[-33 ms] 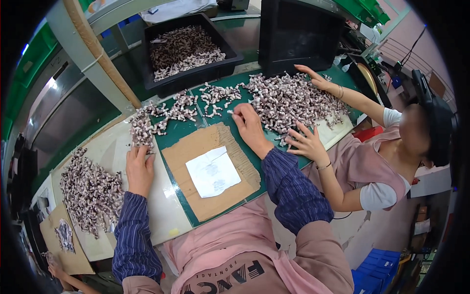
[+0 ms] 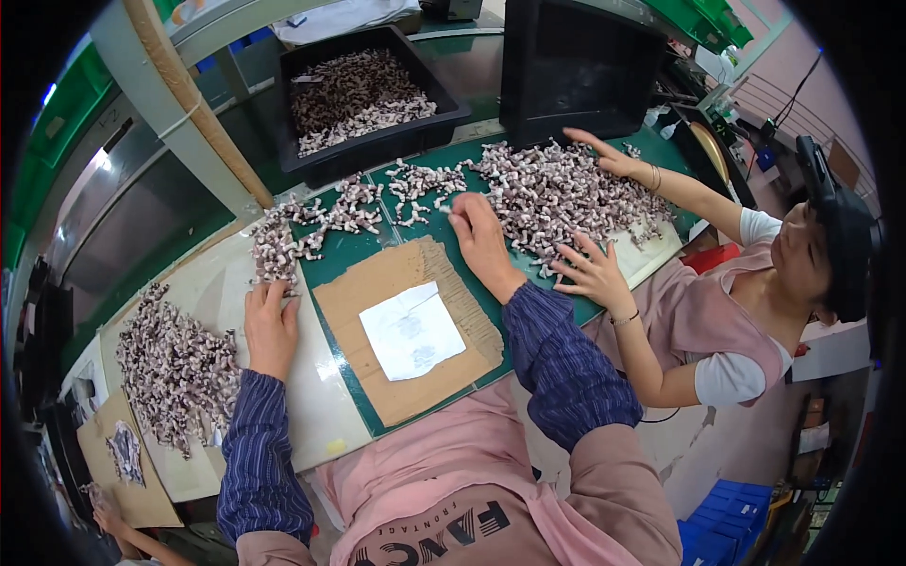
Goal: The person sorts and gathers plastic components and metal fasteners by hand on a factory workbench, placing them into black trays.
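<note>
Small white pieces with dark purple-brown patches, knobbly like tiny figurines, lie in heaps. At the near end of the left-centre heap [image 2: 274, 241], my left hand [image 2: 270, 332] rests palm down, fingers stretched out and touching the pieces. My right hand [image 2: 483, 243] is over the green mat [image 2: 344, 247], beside the left edge of the big heap [image 2: 566, 193]. Its thumb and fingers are closed in a pinch; what they hold, if anything, is too small to make out. Between my hands lies a brown cardboard sheet [image 2: 387, 401] with a white paper [image 2: 412, 330] on it.
A co-worker's hands [image 2: 596, 278] touch the big heap from the right. Another heap [image 2: 179, 368] lies at the left. A black tray [image 2: 453, 111] holding similar pieces stands behind; a black bin [image 2: 580, 71] leans beside it. A wooden post [image 2: 193, 108] rises at back left.
My right hand has shifted very slightly up, away from me. The co-worker's head has turned a little. The heaps and my left hand look nearly the same.
</note>
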Motion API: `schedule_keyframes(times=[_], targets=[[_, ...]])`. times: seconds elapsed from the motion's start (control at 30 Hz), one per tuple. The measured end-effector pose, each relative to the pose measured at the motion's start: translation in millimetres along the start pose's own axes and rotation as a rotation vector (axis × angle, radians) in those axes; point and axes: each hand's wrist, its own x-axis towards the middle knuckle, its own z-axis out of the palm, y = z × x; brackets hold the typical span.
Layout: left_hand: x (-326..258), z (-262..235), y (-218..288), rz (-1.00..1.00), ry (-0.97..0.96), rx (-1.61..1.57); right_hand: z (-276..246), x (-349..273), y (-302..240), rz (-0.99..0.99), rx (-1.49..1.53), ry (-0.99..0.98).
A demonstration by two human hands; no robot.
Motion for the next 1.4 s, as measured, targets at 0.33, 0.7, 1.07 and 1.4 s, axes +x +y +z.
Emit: schedule_keyframes(times=[0.33,0.7,1.07,1.4], targets=[[-6,0,7,-0.069,0.02,-0.064,45,71,46,0.041,-0.276,0.213],[85,30,83,0.216,-0.035,-0.255,66,69,37,-0.013,-0.117,0.039],[204,93,111,0.251,-0.7,0.084,49,81,38,0.329,0.177,0.028],[203,150,103,0.292,-0.598,-0.12,56,82,33,0.268,0.199,0.078]])
